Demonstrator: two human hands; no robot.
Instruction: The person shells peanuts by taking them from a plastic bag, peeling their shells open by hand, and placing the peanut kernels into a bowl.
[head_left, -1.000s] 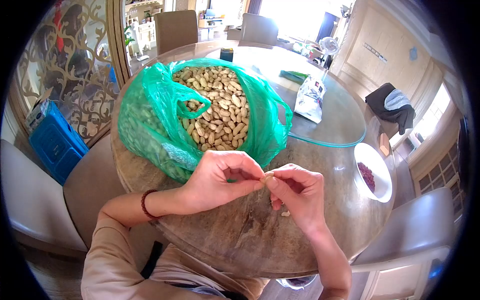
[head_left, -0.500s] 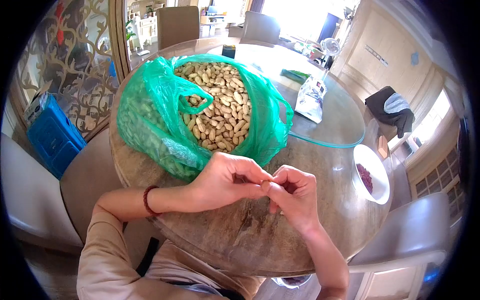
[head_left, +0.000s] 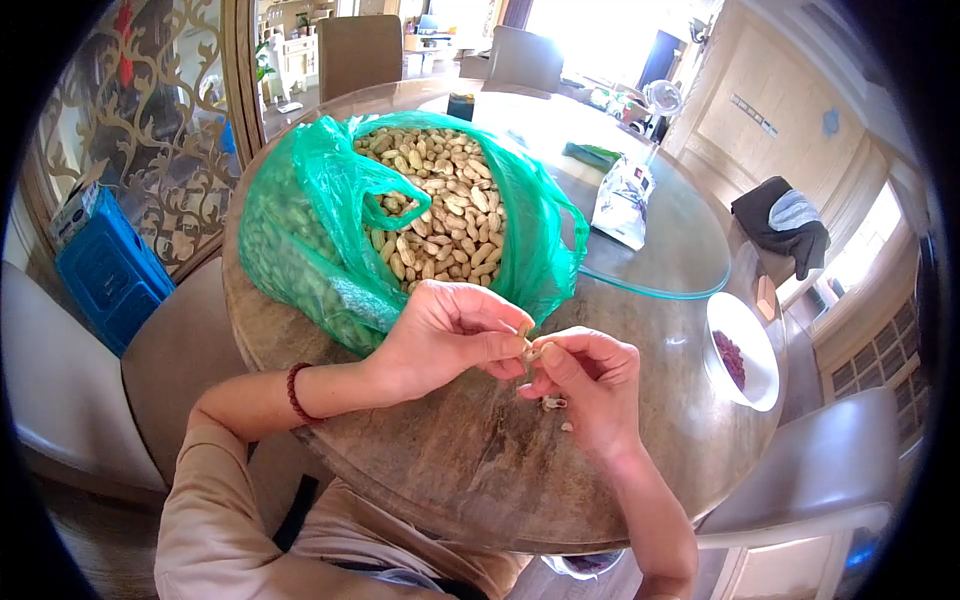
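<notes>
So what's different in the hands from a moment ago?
The left hand has lifted slightly, its fingertips rising; the peanut pinched between it and the right hand now looks cracked open. More shell bits show beside the right hand, though some may have been hidden before. The green bag and white bowl stayed put.

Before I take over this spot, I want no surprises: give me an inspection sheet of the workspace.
Surface: brown table, glass disc on top.
Job's things: green bag, open, holding peanuts; white bowl holding reddish kernels.
Clutter: shell bits near the right hand; silver packet on the glass disc.
Hands: left hand and right hand together pinch a peanut, apparently cracked.
Cables: nothing seen.
Surroundings: chairs around the table; blue box at left.
</notes>
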